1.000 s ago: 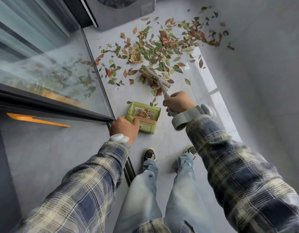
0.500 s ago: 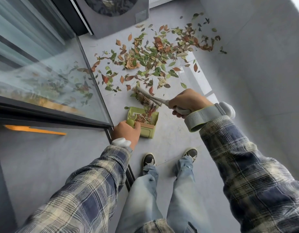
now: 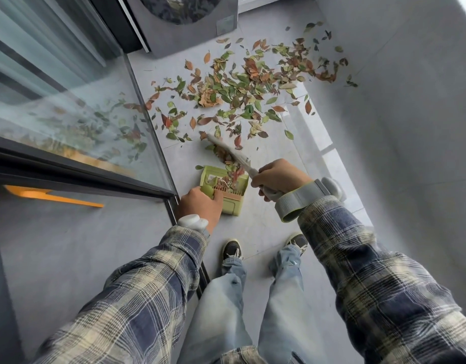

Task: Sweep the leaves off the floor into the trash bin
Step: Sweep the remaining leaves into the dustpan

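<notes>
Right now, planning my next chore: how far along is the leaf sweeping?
Done: a few leaves lie in the dustpan. In hand: the left hand grips the dustpan's handle; the right hand holds the brush, against a small clump at its mouth. Left: most leaves litter the floor; no bin visible.

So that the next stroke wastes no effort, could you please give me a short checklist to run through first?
1. Grip of left hand on dustpan handle: ok.
2. Grip of right hand on brush: ok.
3. Dustpan mouth faces the leaves: ok.
4. Room in dustpan: ok, only some leaves inside.
5. Trash bin nearby: cannot tell, not in view.
6. Floor swept: not ok, most leaves lie beyond the brush.
</notes>
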`<action>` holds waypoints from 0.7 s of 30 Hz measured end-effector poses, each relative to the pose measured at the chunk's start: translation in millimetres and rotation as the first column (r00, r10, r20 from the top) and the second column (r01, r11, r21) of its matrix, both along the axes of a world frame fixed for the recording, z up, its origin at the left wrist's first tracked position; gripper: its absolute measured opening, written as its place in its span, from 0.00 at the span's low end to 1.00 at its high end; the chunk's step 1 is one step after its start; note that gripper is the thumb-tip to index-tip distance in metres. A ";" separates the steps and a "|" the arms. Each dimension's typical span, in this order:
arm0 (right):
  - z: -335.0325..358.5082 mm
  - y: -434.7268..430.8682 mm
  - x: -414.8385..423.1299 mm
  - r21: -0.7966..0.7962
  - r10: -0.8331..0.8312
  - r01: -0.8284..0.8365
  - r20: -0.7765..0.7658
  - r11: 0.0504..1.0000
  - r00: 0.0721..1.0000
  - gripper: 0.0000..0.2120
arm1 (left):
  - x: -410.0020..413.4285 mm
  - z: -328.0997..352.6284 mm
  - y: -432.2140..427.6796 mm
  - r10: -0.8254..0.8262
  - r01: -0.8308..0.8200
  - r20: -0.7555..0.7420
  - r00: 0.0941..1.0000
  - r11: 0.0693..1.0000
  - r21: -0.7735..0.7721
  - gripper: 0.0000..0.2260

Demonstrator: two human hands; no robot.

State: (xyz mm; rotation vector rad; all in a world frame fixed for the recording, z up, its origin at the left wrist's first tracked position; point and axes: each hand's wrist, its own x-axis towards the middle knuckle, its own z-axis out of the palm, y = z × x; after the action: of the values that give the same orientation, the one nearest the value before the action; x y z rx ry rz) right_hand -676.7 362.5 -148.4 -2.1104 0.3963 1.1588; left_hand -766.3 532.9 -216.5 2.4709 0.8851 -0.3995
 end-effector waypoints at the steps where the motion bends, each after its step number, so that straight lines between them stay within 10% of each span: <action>1: 1.2 -1.2 -1.4 -0.010 0.025 -0.025 -0.016 1.000 1.000 0.11 | -0.8 0.1 0.1 0.003 -0.003 -0.004 1.000 1.000 -0.003 0.18; 21: 32.1 -10.4 27.9 0.022 -0.067 0.066 0.060 0.998 0.996 0.11 | -2.7 4.2 -2.9 0.054 -0.054 0.014 0.998 0.998 -0.013 0.15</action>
State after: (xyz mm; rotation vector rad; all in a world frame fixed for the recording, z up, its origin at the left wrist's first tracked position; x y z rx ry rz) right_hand -648.8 352.1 -116.2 -2.0941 0.4223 1.0537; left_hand -769.0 530.0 -212.3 2.4293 0.9384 -0.3678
